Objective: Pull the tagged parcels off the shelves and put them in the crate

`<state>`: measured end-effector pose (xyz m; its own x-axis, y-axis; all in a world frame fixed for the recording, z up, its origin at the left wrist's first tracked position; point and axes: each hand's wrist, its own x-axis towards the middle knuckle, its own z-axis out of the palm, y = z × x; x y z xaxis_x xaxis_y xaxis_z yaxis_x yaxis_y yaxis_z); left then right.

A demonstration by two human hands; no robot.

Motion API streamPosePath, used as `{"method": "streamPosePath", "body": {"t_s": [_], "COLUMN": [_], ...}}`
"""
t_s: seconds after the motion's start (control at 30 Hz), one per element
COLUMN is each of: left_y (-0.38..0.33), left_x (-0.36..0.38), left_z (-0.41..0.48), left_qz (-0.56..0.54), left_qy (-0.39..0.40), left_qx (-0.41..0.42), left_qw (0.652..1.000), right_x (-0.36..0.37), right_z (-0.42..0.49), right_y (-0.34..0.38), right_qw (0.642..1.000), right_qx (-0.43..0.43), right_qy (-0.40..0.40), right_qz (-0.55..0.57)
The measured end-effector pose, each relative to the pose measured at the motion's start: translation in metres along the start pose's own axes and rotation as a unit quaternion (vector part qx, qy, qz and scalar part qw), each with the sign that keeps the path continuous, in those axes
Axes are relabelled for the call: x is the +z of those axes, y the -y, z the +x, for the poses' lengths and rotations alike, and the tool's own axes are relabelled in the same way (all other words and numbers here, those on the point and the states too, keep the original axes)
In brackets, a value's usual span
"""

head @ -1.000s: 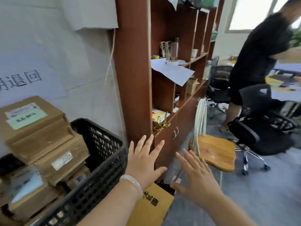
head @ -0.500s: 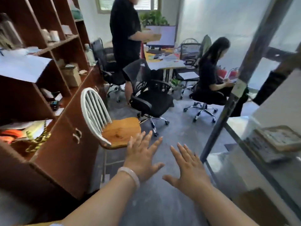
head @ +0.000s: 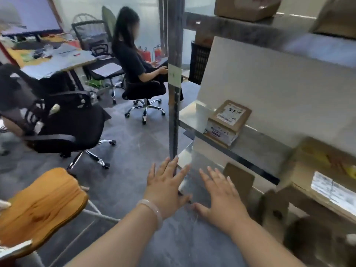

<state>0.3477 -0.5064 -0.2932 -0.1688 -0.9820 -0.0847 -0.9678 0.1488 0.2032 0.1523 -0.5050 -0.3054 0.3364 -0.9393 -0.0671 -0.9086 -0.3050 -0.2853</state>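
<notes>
A metal shelf rack [head: 256, 140] fills the right side. On its middle shelf stands a small brown parcel [head: 230, 114] with a white label, stacked on a white box [head: 219, 132]. A larger labelled carton [head: 325, 178] sits blurred at the right edge, and another carton [head: 247, 7] rests on the top shelf. My left hand [head: 166, 185], with a pale bracelet on the wrist, and my right hand [head: 221, 195] are held out low in front of the rack, fingers spread, holding nothing. The crate I filled is out of view.
The rack's grey upright post [head: 174, 93] stands just beyond my left hand. A wooden chair seat [head: 41, 202] is at lower left, a black office chair [head: 73, 124] behind it. A person sits at a desk [head: 57, 60] further back. A black crate [head: 199, 64] stands behind the post.
My view has swung right, from the brown bookcase and black crate of parcels across the office to the metal rack. Both hands stayed spread and empty in front of me.
</notes>
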Motion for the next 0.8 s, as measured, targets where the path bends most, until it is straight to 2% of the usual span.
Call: {"method": "streamPosePath", "body": {"t_s": [0.2, 0.33, 0.5, 0.63, 0.8], "left_y": [-0.006, -0.034, -0.064, -0.075, -0.086], "left_x": [0.039, 0.087, 0.142, 0.183, 0.226], "left_z": [0.053, 0.076, 0.096, 0.107, 0.131], "left_qz": [-0.054, -0.067, -0.074, -0.085, -0.103], "left_qy": [0.016, 0.064, 0.076, 0.098, 0.137], "left_qx": [0.075, 0.107, 0.099, 0.057, 0.054], "left_qw": [0.996, 0.99, 0.989, 0.99, 0.984], "right_x": [0.039, 0.058, 0.079, 0.106, 0.142], "right_z": [-0.036, -0.053, -0.052, -0.049, -0.04], "right_y": [-0.012, -0.045, -0.108, -0.161, -0.21], "right_qw": [0.992, 0.986, 0.978, 0.973, 0.951], "right_qx": [0.12, 0.157, 0.197, 0.215, 0.274], "right_qy": [0.022, 0.045, 0.053, 0.042, 0.045], "right_qz": [0.032, 0.028, 0.049, 0.078, 0.137]}}
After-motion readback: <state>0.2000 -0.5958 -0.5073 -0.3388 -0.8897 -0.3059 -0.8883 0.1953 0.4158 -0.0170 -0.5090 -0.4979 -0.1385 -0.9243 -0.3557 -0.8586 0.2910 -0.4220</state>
